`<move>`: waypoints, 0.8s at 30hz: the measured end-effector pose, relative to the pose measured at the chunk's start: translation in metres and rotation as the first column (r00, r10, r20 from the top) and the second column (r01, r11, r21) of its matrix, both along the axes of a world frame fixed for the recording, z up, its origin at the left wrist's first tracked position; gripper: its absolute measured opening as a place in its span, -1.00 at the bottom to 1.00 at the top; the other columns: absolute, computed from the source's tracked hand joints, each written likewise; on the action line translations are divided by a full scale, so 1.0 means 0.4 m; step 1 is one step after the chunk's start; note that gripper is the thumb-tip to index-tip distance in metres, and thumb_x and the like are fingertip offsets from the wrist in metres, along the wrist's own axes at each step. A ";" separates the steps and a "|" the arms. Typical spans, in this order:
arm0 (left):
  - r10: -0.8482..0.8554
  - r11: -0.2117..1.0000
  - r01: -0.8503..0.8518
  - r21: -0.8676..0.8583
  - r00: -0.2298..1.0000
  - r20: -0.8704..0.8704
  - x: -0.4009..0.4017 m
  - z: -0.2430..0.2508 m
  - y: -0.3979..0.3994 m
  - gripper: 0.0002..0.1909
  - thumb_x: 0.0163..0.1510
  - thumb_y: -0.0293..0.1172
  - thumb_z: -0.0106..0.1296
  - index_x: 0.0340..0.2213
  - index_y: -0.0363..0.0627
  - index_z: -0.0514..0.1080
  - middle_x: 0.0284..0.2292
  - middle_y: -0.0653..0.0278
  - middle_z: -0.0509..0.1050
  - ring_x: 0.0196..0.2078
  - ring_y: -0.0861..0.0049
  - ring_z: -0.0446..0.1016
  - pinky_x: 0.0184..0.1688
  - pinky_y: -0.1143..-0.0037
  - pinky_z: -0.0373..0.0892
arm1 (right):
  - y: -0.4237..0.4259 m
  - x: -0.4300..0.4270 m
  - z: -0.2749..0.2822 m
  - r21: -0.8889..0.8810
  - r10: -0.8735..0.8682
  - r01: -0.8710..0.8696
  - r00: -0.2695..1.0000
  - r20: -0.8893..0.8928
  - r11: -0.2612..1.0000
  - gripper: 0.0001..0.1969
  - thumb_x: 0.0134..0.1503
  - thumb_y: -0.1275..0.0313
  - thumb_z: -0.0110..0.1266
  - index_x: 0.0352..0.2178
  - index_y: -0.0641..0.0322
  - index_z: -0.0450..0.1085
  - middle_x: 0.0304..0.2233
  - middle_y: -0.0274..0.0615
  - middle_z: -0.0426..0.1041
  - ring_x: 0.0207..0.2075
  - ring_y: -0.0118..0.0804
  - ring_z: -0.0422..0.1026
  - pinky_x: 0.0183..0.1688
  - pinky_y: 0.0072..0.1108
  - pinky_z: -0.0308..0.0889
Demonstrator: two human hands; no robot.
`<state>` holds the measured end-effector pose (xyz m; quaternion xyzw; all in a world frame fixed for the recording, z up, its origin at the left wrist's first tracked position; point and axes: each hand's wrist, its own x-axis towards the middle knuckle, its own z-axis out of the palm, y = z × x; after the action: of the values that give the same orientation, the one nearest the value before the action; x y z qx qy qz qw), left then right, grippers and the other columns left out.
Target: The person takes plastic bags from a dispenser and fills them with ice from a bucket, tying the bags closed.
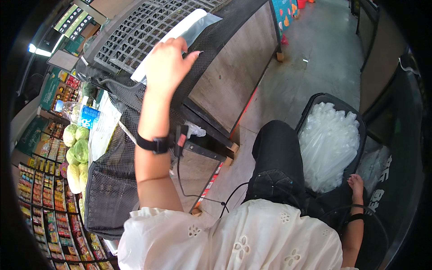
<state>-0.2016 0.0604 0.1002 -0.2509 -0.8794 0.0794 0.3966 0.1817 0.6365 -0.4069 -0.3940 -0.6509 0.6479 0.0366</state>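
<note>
My left hand (pixel 167 64) lies over a white roll (pixel 189 25) with a loose end of translucent plastic film (pixel 202 30), its thumb and fingers spread; whether it grips the roll is hard to tell. The roll rests slantwise on a dark plastic grid (pixel 135 37) on the mesh-covered counter. At the lower right my right hand (pixel 356 184) hangs beside a black bin (pixel 362 131) heaped with clear plastic bags (pixel 329 145). Its fingers are slightly curled, and nothing is visible in them.
A plastic bottle with a blue label (pixel 89 116) stands near green cabbages (pixel 81 150) at the left. Stocked shelves (pixel 50 216) line that side. A black cable (pixel 194 195) runs between the counter and my body. Wood-patterned counter panels (pixel 233 71) border the tiled aisle (pixel 324 57).
</note>
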 end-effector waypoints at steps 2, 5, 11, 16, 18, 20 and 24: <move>0.094 0.991 -0.089 -0.100 0.994 0.046 -0.026 0.041 0.003 -0.62 -0.15 -0.08 0.25 -0.44 -0.14 0.45 -0.38 0.24 0.50 -0.23 0.29 0.50 -0.26 0.35 0.44 | 0.007 -0.002 -0.017 -0.001 -0.001 0.001 1.000 0.001 1.000 -0.85 0.19 0.41 -0.05 -0.23 0.15 0.39 -0.44 -0.40 0.45 -0.44 -0.55 0.44 -0.34 -0.72 0.33; 0.163 0.970 -0.151 -0.192 0.985 0.047 -0.083 0.062 -0.008 -0.59 -0.17 -0.08 0.26 -0.39 -0.13 0.47 -0.34 0.26 0.50 -0.20 0.32 0.50 -0.21 0.34 0.46 | 0.005 -0.003 -0.049 -0.021 -0.007 0.006 0.999 -0.045 1.000 -0.85 0.20 0.38 -0.04 -0.24 0.16 0.39 -0.45 -0.41 0.44 -0.45 -0.56 0.43 -0.35 -0.72 0.32; 0.211 0.947 -0.187 -0.262 0.975 0.065 -0.111 0.049 -0.011 -0.58 -0.20 -0.10 0.28 -0.34 -0.11 0.47 -0.30 0.28 0.49 -0.17 0.34 0.49 -0.20 0.34 0.47 | -0.018 -0.018 -0.031 0.057 0.037 -0.034 0.998 -0.055 0.998 -0.85 0.21 0.36 -0.03 -0.24 0.15 0.40 -0.45 -0.42 0.44 -0.46 -0.59 0.40 -0.38 -0.73 0.30; 0.235 0.948 -0.207 -0.241 0.968 0.093 -0.115 0.054 -0.010 -0.59 -0.20 -0.13 0.29 -0.33 -0.10 0.47 -0.29 0.27 0.48 -0.14 0.36 0.48 -0.19 0.34 0.47 | -0.019 -0.016 -0.021 0.051 0.048 -0.045 0.997 -0.058 0.998 -0.84 0.21 0.35 -0.03 -0.24 0.14 0.40 -0.46 -0.42 0.43 -0.47 -0.59 0.39 -0.37 -0.73 0.29; 0.230 0.949 -0.201 -0.242 0.968 0.096 -0.116 0.051 -0.009 -0.58 -0.20 -0.14 0.30 -0.33 -0.10 0.46 -0.29 0.27 0.47 -0.14 0.36 0.48 -0.19 0.35 0.47 | -0.022 -0.017 -0.015 0.055 0.051 -0.048 0.997 -0.064 0.997 -0.84 0.21 0.34 -0.04 -0.24 0.14 0.40 -0.46 -0.42 0.43 -0.47 -0.59 0.39 -0.38 -0.74 0.28; 0.210 0.953 -0.185 -0.238 0.974 0.085 -0.120 0.044 -0.008 -0.58 -0.21 -0.15 0.30 -0.32 -0.09 0.46 -0.29 0.28 0.47 -0.15 0.35 0.48 -0.19 0.35 0.47 | -0.023 -0.016 -0.016 0.052 0.046 -0.042 0.997 -0.069 0.998 -0.84 0.21 0.34 -0.04 -0.24 0.14 0.40 -0.46 -0.42 0.43 -0.47 -0.59 0.39 -0.38 -0.74 0.28; 0.187 0.957 -0.170 -0.235 0.981 0.053 -0.144 0.031 -0.025 -0.58 -0.22 -0.18 0.31 -0.33 -0.09 0.45 -0.29 0.28 0.47 -0.17 0.34 0.49 -0.20 0.36 0.47 | -0.024 -0.015 -0.014 0.045 0.046 -0.043 0.997 -0.066 0.998 -0.84 0.21 0.35 -0.05 -0.25 0.13 0.40 -0.46 -0.43 0.43 -0.46 -0.60 0.39 -0.38 -0.75 0.27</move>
<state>-0.2592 0.0502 0.1126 -0.2174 -0.8976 0.2064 0.3230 0.1756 0.6271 -0.4124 -0.3567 -0.6720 0.6469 0.0525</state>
